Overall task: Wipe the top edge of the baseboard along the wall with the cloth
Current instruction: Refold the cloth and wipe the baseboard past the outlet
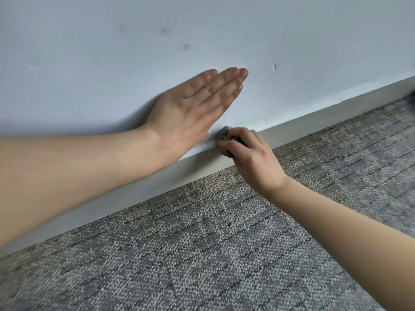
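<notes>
A pale grey baseboard (314, 122) runs diagonally along the foot of the white wall (112, 52), rising to the right. My right hand (251, 158) is shut on a small bunched grey cloth (223, 134) and presses it onto the baseboard's top edge near the middle of the view. Most of the cloth is hidden under my fingers. My left hand (193, 108) lies flat against the wall just left of and above the cloth, fingers straight and together, holding nothing.
Grey patterned carpet (202, 243) covers the floor below the baseboard, with crumbs and grit along the join. The wall has a few small scuffs and a chip (274, 66). A dark object (412, 96) shows at the far right edge.
</notes>
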